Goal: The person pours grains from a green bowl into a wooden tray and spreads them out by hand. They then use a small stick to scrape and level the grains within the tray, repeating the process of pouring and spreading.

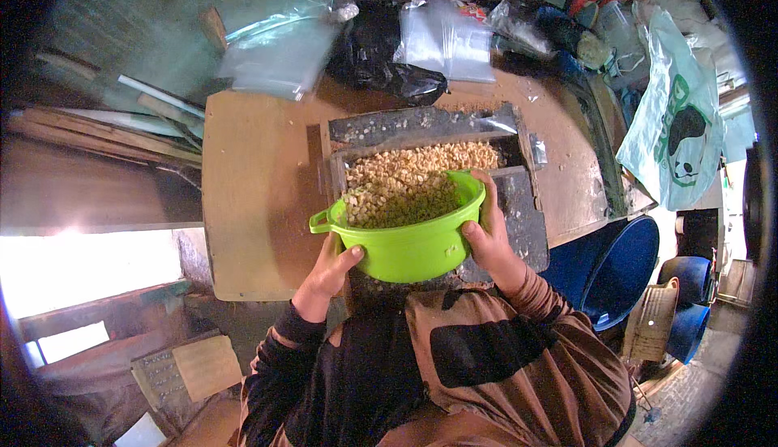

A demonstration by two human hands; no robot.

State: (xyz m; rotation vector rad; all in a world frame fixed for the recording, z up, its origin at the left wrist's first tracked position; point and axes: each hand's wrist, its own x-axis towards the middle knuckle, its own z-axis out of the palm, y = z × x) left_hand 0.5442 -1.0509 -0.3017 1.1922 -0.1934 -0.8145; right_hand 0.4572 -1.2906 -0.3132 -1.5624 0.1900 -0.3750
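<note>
Both hands grip a bright green plastic basin (407, 252) by its sides. My left hand (325, 271) has its thumb on the wall, below the loop handle at the left rim. On the opposite side, my right hand (491, 234) wraps around the rim, its thumb on the outer wall. The basin tilts away from me. Pale kernels, perhaps corn or beans, (401, 204) lie inside it up to the far rim. Just beyond, more kernels (425, 158) fill much of a trough in a dark, worn wooden box (529, 216). The basin hides the box's near middle.
The box rests on a wooden tabletop (255, 204). Along the back lie clear plastic bags (447, 46) and a black plastic bag (389, 76). A printed translucent bag (674, 119) hangs at the right, above a blue barrel (620, 277). Wooden planks (109, 137) lean at the left.
</note>
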